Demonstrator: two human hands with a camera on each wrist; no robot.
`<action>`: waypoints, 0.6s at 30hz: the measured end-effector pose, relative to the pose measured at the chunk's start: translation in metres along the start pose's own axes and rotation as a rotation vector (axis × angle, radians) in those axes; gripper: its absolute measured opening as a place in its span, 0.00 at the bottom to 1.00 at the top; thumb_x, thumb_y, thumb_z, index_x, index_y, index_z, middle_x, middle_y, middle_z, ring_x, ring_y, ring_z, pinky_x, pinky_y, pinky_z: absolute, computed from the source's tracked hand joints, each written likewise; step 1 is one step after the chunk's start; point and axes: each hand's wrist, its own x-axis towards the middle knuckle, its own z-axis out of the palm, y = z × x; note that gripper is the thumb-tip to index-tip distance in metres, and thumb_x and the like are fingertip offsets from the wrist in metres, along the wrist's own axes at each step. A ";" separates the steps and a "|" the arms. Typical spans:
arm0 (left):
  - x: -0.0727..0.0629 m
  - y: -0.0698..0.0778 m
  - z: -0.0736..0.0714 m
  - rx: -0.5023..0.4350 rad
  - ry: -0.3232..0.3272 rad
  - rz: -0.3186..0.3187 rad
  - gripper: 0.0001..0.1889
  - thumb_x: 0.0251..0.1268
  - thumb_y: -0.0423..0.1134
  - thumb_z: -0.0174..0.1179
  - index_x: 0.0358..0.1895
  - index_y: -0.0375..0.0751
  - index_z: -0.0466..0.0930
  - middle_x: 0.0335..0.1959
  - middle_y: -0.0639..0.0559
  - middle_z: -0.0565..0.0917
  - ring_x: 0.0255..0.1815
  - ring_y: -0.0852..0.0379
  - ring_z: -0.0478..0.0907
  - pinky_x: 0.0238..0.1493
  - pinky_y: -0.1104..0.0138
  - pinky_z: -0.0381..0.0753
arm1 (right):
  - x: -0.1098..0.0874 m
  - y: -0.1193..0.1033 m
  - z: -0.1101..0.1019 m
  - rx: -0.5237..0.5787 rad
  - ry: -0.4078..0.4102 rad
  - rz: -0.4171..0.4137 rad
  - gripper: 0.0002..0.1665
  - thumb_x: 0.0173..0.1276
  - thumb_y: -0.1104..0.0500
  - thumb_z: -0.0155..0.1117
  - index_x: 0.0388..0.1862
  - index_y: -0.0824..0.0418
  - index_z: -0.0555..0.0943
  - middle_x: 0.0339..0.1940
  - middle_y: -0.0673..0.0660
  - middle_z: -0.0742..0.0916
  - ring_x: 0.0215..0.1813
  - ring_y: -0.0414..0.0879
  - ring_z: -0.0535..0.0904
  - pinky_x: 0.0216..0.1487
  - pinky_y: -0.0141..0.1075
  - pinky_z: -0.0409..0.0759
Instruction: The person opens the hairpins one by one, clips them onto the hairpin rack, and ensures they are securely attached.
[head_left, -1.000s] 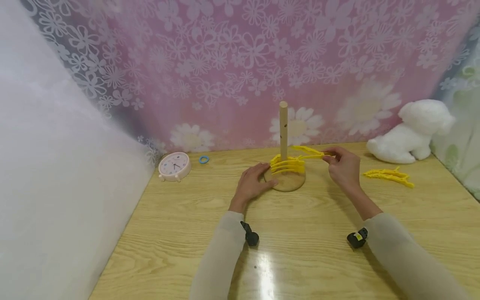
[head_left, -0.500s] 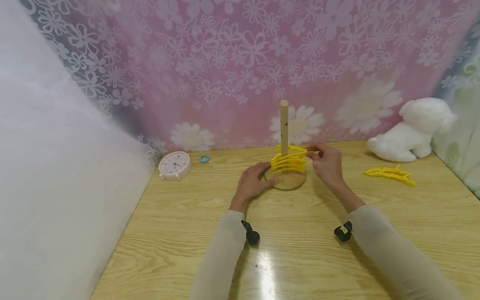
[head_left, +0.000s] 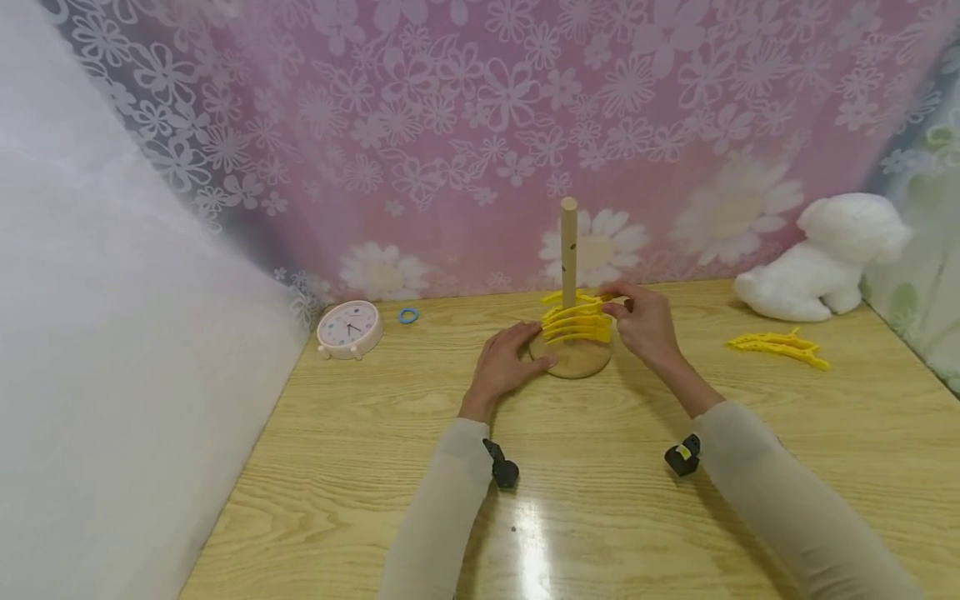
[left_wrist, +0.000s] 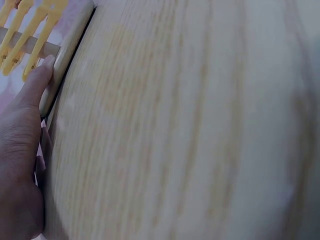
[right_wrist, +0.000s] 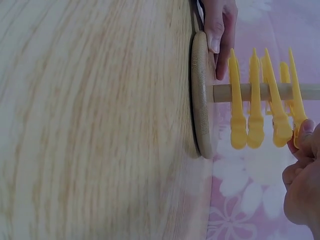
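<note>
A wooden stand has a round base [head_left: 579,363] and an upright post [head_left: 569,250] at the back middle of the table. Several yellow hair clips [right_wrist: 255,102] sit across the post, one above another. My right hand [head_left: 645,327] pinches the tail end of the topmost hair clip [right_wrist: 295,87], whose two arms lie on either side of the post. At the stand's left edge my left hand [head_left: 504,363] holds the base, with the thumb [left_wrist: 37,82] on its top. More yellow hair clips [head_left: 780,346] lie loose on the table to the right.
A pink alarm clock [head_left: 349,330] and a small blue ring [head_left: 408,316] are at the back left. A white plush dog [head_left: 828,258] sits at the back right. Behind the wood-grain table [head_left: 600,517] hangs a pink floral curtain [head_left: 450,167].
My right hand has moved left with the hair clip, bringing its arms from beside the post to around it. The left hand has stayed on the base.
</note>
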 end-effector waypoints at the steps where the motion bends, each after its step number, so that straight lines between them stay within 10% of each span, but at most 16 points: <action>1: 0.000 0.000 0.000 0.001 0.001 0.000 0.41 0.68 0.67 0.63 0.81 0.61 0.64 0.81 0.60 0.64 0.83 0.60 0.56 0.84 0.58 0.48 | 0.001 0.000 0.000 -0.002 -0.014 -0.003 0.11 0.74 0.71 0.65 0.49 0.62 0.88 0.45 0.64 0.90 0.15 0.44 0.62 0.14 0.32 0.55; 13: -0.001 0.002 0.000 0.002 0.013 -0.003 0.40 0.68 0.68 0.62 0.81 0.62 0.64 0.81 0.57 0.65 0.83 0.59 0.57 0.84 0.58 0.49 | 0.002 0.003 -0.003 -0.006 -0.127 -0.001 0.13 0.76 0.67 0.64 0.55 0.60 0.87 0.53 0.64 0.88 0.12 0.42 0.60 0.13 0.32 0.58; 18: -0.001 0.001 0.001 0.003 0.011 -0.006 0.41 0.68 0.69 0.61 0.81 0.62 0.64 0.82 0.58 0.64 0.83 0.59 0.57 0.84 0.58 0.48 | -0.002 0.005 -0.007 0.053 -0.170 0.037 0.18 0.77 0.64 0.65 0.63 0.60 0.84 0.61 0.64 0.85 0.30 0.53 0.85 0.26 0.33 0.81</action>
